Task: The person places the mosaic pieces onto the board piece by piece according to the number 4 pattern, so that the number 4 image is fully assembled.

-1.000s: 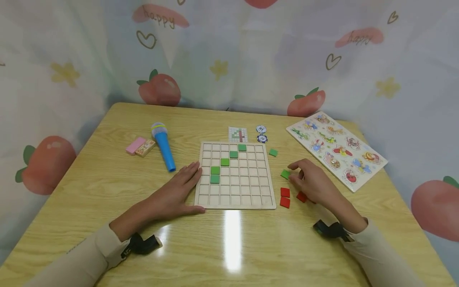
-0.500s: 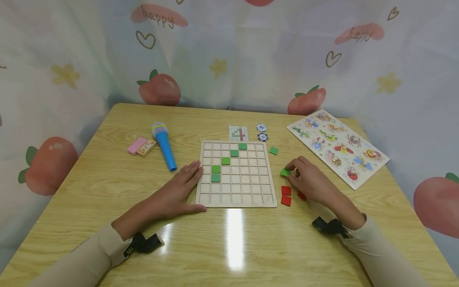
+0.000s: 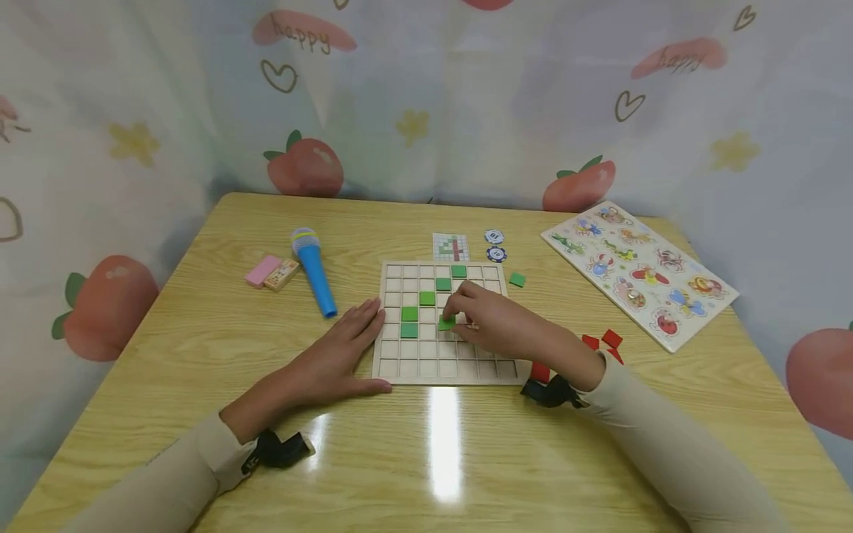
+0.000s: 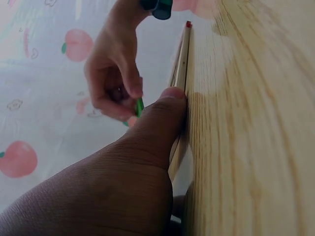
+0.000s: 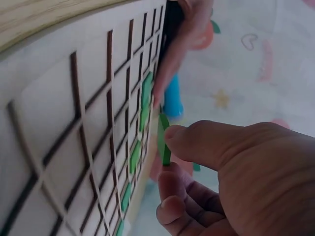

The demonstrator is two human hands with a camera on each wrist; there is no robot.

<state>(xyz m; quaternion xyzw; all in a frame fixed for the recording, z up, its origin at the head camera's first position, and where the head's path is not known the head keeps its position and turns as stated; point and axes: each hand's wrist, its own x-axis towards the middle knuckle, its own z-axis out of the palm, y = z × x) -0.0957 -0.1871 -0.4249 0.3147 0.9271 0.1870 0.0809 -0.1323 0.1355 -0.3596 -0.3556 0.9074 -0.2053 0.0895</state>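
Observation:
My right hand (image 3: pixel 496 318) pinches a green square tile (image 5: pixel 164 140) between thumb and fingers, above the middle of a wooden grid board (image 3: pixel 426 369). In the right wrist view the tile is held on edge, apart from the board. Several green tiles (image 3: pixel 409 330) sit in the grid's cells, in a stepped diagonal line. My left hand (image 3: pixel 326 363) rests at the board's left side, fingers extended along the edge and thumb at the near corner. In the left wrist view, that thumb (image 4: pixel 170 105) touches the board's edge. The right hand hides some cells.
A patterned card (image 3: pixel 450 247) and two chips (image 3: pixel 495 246) lie behind the board. One loose green tile (image 3: pixel 517 280) and several red tiles (image 3: pixel 612 338) lie to the right. An insect puzzle board (image 3: pixel 643 275) is farther right. A blue microphone (image 3: pixel 317 281) and two small blocks (image 3: pixel 263 271) lie left.
My right hand has picked up the green tile from the table right of the board and carried it left over the grid. The left hand stays at the board's edge.

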